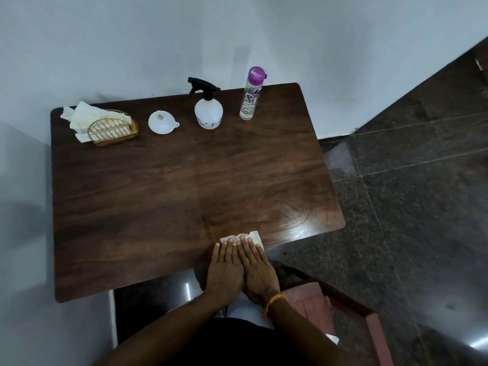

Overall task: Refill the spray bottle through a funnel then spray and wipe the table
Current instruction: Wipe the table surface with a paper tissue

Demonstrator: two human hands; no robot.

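On the dark wooden table (169,196), a white spray bottle (208,112) with a black trigger head stands at the far edge. A white funnel (161,122) lies to its left. A clear water bottle (250,97) with a purple cap stands to its right. My left hand (225,269) and my right hand (257,270) lie flat side by side at the near edge, fingers straight, pressing a white tissue (252,236) onto the tabletop. Most of the tissue is hidden under my fingers.
A gold wire napkin holder (112,130) with white napkins sits at the far left corner. White walls border the table's far and left sides. Dark stone floor (409,194) lies to the right, and a reddish chair (330,305) stands near my right forearm.
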